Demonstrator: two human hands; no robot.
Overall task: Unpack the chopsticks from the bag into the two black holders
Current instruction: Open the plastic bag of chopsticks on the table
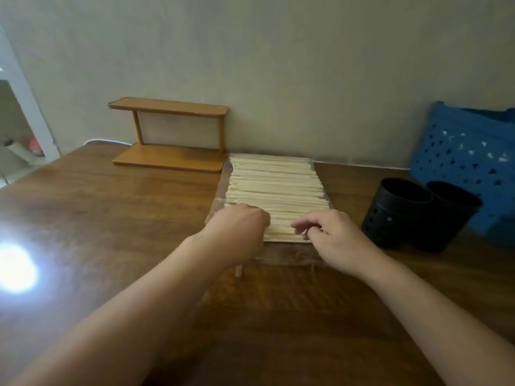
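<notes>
— Location of the chopsticks (276,188)?
— Pale flat stack inside a clear bag (220,196), centre of the wooden table (83,218), at twelve o'clock from the hands.

— Hands?
— Left hand (239,227) curled over the stack's near corner, fingertips hidden; grip cannot be told. Right hand (331,238) pinches at the near edge; bag or stick unclear.

— Holders?
— Two black holders (412,215) at three o'clock, touching; blue basket (468,162) behind, cut off.

Chopsticks (276,190): lying mid-surface (97,218). Left of them, open wood is running clear. Right of them, two black holders (412,215) are standing close, blue basket (468,162) behind. Behind-left, wooden rack (170,135) is blocking the wall.
</notes>
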